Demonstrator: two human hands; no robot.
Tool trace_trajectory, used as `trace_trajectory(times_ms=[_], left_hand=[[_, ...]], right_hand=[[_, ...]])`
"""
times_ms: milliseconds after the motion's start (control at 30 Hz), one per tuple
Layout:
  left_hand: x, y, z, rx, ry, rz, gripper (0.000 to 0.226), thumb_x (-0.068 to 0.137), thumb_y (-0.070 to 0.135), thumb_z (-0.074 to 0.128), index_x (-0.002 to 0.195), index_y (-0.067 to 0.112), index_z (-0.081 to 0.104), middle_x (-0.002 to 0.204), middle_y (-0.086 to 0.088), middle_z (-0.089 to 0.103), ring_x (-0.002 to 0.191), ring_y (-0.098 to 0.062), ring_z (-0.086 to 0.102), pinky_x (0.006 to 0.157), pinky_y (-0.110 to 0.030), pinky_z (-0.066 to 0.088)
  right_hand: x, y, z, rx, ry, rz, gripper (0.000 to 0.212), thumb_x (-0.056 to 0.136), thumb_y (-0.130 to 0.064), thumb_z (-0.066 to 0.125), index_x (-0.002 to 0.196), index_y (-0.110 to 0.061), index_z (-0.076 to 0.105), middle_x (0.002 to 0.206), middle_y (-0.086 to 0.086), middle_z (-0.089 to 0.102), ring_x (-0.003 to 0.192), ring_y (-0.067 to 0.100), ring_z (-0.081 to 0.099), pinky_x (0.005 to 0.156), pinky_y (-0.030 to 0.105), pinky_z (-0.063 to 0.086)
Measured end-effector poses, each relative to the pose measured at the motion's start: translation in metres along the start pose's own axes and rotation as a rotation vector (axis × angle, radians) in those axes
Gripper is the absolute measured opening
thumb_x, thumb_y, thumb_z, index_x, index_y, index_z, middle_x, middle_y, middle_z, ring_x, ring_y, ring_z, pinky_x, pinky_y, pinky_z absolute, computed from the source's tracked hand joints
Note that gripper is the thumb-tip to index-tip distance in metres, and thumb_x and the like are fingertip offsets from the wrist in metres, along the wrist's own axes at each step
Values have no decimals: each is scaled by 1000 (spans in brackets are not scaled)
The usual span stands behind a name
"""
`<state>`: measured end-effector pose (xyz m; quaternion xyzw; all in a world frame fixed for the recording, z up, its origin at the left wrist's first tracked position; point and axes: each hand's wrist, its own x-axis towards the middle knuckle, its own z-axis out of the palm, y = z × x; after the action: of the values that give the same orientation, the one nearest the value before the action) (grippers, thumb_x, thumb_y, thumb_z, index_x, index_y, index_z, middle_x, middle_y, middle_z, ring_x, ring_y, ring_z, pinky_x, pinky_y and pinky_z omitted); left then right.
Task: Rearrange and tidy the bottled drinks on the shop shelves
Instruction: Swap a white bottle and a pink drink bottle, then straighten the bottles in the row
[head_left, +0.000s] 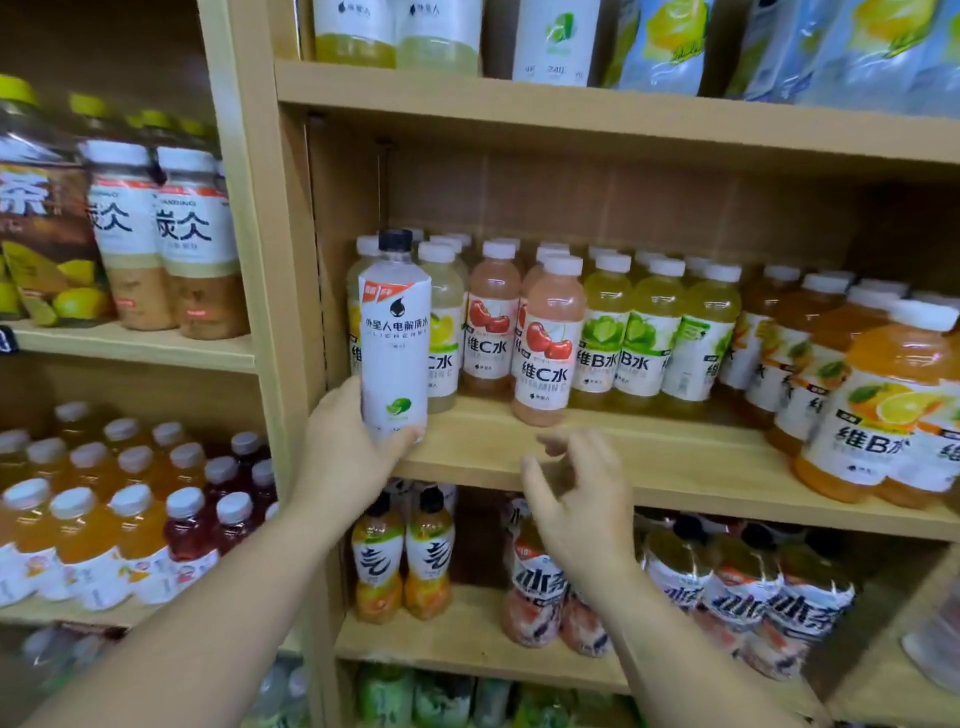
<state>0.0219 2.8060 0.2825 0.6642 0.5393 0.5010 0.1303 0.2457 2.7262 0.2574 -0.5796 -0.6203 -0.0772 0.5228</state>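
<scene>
While the left hand grips it low on the body, the white-labelled bottle stands upright. Its long axis is vertical, with the black cap at twelve o'clock and the base at six, and the printed label faces the camera. It sits at the front left corner of the middle shelf, close beside the upright post at its nine o'clock.

The left forearm comes in from seven o'clock. The palm lies against the bottle's left side and one digit curls across the front near the base. The other fingers pass behind the bottle and cannot be seen. That grip covers the base, so I cannot tell whether the bottle rests on the board or is held just above it.

The right hand hovers at four o'clock of the bottle, in front of the shelf's front edge. Its forearm rises from five o'clock, and its fingers are spread, loosely bent and holding nothing. They are blurred, so their exact shape is unclear.

A cherry-labelled bottle stands at twelve o'clock of the right hand, apart from it. Lemon-labelled bottles behind the held one are partly hidden by it. At three o'clock, the orange bottles are cut off by the frame edge.
</scene>
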Motion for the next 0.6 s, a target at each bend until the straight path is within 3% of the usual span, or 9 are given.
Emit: trace_trajectory(times_ms=[100, 200, 267, 333, 433, 500, 600], left_hand=[[-36, -15, -3, 19, 97, 29, 70, 83, 37, 81, 143, 17, 50, 135, 2, 55, 127, -18, 50, 104, -36, 43], [-75, -35, -3, 7, 284, 99, 45, 88, 27, 74, 127, 9, 61, 121, -6, 57, 116, -28, 55, 100, -45, 47], [-92, -54, 5, -11, 196, 57, 36, 87, 22, 76, 120, 12, 64, 110, 0, 56, 105, -23, 59, 92, -42, 51], [-102, -75, 18, 19, 15, -39, 45, 83, 21, 79, 125, 15, 62, 110, 7, 52, 105, -20, 60, 90, -35, 50], [-105, -102, 39, 91, -196, -161, 73, 82, 27, 79, 146, 13, 46, 133, 0, 49, 126, -25, 53, 103, -34, 45], [-102, -112, 50, 119, -296, -227, 91, 84, 33, 78, 157, 11, 28, 157, -5, 33, 144, -24, 36, 116, -34, 34], [-94, -124, 64, 121, -342, -306, 101, 83, 37, 78, 160, 11, 17, 164, -5, 25, 147, -25, 34, 116, -36, 35]], right_hand=[[-38, -2, 22, 51, -168, -14, 24, 90, -43, 60, 94, -22, 69, 87, -17, 56, 88, 4, 56, 77, 19, 43], [-48, 5, 50, 35, -452, 121, 31, 92, -47, 64, 115, -25, 66, 101, -16, 53, 96, 3, 55, 82, 19, 42], [-41, 6, 65, -25, -575, 202, 38, 93, -47, 65, 122, -23, 61, 107, -7, 57, 97, 11, 57, 81, 23, 43], [-32, 5, 82, -99, -633, 210, 39, 93, -47, 66, 115, -15, 62, 105, 2, 66, 96, 19, 63, 80, 32, 51], [-20, 9, 108, -115, -747, 250, 51, 90, -43, 69, 131, -16, 55, 110, 9, 68, 97, 28, 65, 76, 35, 51], [-14, 15, 123, -110, -819, 300, 67, 86, -41, 74, 142, -18, 46, 126, 11, 63, 110, 31, 63, 82, 34, 49], [-9, 23, 141, -124, -945, 356, 50, 86, -36, 75, 128, -14, 61, 121, 11, 67, 108, 28, 63, 87, 35, 52]])
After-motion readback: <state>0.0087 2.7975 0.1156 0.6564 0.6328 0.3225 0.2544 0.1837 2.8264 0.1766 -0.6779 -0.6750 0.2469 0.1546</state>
